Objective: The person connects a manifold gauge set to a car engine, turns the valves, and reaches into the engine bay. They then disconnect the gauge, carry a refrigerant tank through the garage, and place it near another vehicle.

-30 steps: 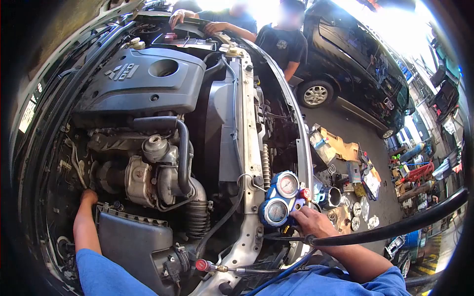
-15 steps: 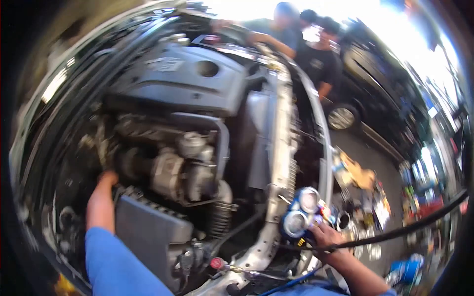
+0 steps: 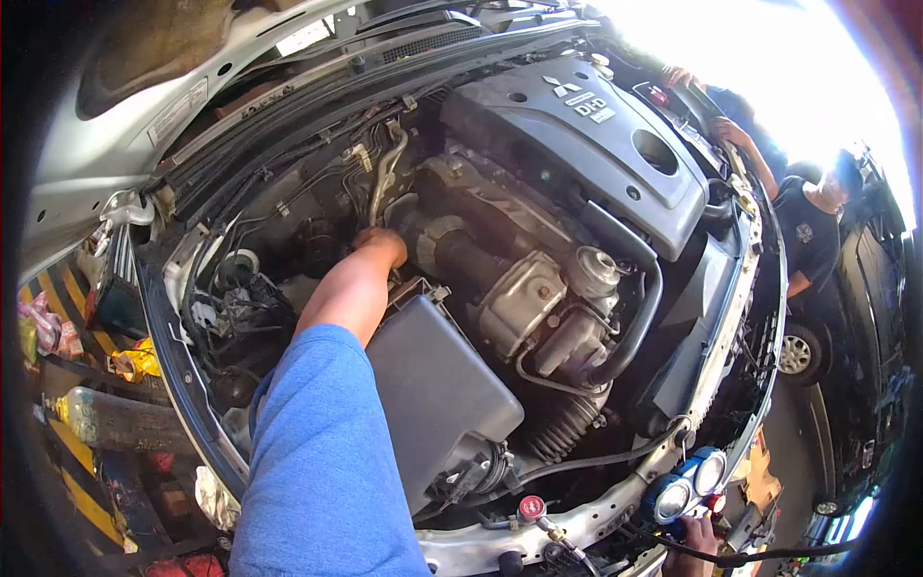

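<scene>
My left hand (image 3: 382, 242) reaches deep into the engine bay, beside a bent metal pipe (image 3: 388, 173) and behind the black air filter box (image 3: 437, 385). Its fingers are hidden, so whether it grips anything cannot be told. At the front edge of the bay, my right hand (image 3: 696, 540) is closed on a manifold gauge set (image 3: 685, 486) with two round dials in blue surrounds. A hose coupler with a red cap (image 3: 532, 508) sits at the front crossmember (image 3: 461, 552), left of the gauges.
A grey engine cover (image 3: 586, 144) lies beyond the turbo-side metal parts (image 3: 519, 298). The raised hood (image 3: 106, 125) is at upper left. A person in a dark shirt (image 3: 808, 231) and another person's arm (image 3: 745, 144) are across the bay. A gas cylinder (image 3: 120, 420) lies at left.
The view has swung left, shifting the engine bay rightward in the picture. My left hand stays in the bay near the pipe; my right hand still holds the gauge set.
</scene>
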### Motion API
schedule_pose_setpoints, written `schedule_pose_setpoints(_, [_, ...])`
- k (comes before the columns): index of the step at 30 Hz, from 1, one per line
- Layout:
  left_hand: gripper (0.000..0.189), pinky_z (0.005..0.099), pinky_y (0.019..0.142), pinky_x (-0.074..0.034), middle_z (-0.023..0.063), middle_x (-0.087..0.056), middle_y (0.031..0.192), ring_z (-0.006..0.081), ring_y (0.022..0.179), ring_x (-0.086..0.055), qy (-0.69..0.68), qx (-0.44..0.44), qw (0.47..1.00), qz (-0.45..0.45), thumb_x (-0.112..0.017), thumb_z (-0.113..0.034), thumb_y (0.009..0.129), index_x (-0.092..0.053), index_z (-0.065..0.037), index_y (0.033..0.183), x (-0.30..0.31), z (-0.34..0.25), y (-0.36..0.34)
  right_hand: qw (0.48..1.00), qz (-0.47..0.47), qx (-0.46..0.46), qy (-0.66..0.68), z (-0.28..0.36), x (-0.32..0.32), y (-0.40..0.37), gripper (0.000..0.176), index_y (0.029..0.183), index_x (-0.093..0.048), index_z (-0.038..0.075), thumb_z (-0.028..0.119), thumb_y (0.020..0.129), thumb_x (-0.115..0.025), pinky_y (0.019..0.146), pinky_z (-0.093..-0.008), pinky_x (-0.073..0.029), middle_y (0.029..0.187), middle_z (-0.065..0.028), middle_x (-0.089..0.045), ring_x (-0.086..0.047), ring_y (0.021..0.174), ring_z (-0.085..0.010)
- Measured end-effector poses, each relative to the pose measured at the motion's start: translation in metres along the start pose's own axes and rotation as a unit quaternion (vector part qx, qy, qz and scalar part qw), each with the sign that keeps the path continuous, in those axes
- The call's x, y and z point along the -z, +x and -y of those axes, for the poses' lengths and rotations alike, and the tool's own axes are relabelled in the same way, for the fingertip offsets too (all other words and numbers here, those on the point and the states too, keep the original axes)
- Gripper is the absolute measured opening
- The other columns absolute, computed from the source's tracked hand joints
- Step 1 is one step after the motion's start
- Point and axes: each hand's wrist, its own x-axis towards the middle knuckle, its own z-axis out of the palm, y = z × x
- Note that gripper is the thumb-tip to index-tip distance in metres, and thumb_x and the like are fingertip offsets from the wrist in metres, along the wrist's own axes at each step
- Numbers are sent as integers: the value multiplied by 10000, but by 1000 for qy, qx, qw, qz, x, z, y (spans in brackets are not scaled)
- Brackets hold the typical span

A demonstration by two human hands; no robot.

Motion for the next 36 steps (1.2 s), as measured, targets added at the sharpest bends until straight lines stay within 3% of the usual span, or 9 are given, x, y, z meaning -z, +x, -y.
schedule_pose_setpoints(5, [394,471,1004,-510,180,-636,1344,333,1225,-632,14,-34,999,4,-579,-157,882,-699,-48,1241,17,2,-31,1000,-6,-7,12,-6,-4,-2,255,1150,-636,48,48,897,-660,833,-494,-496,1111,-203,-610,-601,1046,-418])
schedule_pose_setpoints(11, [372,463,1015,-506,114,-633,1371,329,1267,-602,-31,-3,999,-13,-589,-173,918,-695,-82,1263,16,3,-29,1000,-13,-12,-3,-2,-2,-3,215,1124,-650,34,46,909,-649,794,-468,-501,1052,-196,-621,-611,986,-418])
schedule_pose_setpoints(16, [383,471,1021,-501,142,-614,1389,336,1277,-593,-32,8,999,-16,-592,-151,909,-685,-62,1270,8,2,-15,1000,-11,-26,10,5,4,-1,216,1134,-637,16,60,923,-644,818,-475,-510,1075,-206,-632,-626,1009,-427])
schedule_pose_setpoints(19, [381,495,1000,-507,165,-630,1358,345,1243,-617,-46,7,998,-34,-593,-147,896,-693,-47,1250,1,9,-7,995,63,-76,-11,-1,5,-2,242,1171,-638,18,129,956,-626,857,-467,-514,1162,-217,-641,-623,1089,-420])
schedule_pose_setpoints(20, [380,505,989,-511,174,-638,1341,348,1225,-629,-48,-2,998,-40,-592,-147,890,-698,-42,1240,-2,7,-3,999,-44,-8,-26,-6,-9,-4,369,1078,-620,28,-18,727,-723,703,-487,-513,927,-197,-611,-635,836,-420])
schedule_pose_setpoints(23, [351,489,999,-504,163,-635,1347,357,1225,-626,-9,-21,999,-44,-579,-180,907,-719,-76,1211,4,4,-15,999,6,-47,1,-20,-10,-9,449,1174,-626,77,41,735,-715,733,-504,-540,1009,-200,-623,-651,917,-421])
schedule_pose_setpoints(26, [340,480,982,-515,194,-651,1311,363,1200,-640,54,-67,996,-35,-581,-146,898,-724,-59,1194,-7,9,9,998,-1,-61,-19,-14,-8,-9,397,1157,-642,74,60,771,-733,715,-493,-538,981,-181,-633,-665,858,-403])
schedule_pose_setpoints(32, [348,470,988,-516,193,-665,1287,352,1192,-647,22,-18,998,-61,-638,-123,858,-724,-44,1186,-7,7,1,999,10,-47,-2,-5,4,-5,343,1166,-624,40,103,841,-713,713,-484,-526,951,-192,-608,-647,848,-401])
schedule_pose_setpoints(36, [358,484,981,-527,198,-654,1304,352,1216,-634,88,-67,993,-27,-615,-111,860,-720,-46,1197,-30,21,60,998,21,-57,5,-1,10,-5,362,1161,-600,39,104,824,-713,688,-488,-519,940,-185,-597,-633,819,-407])
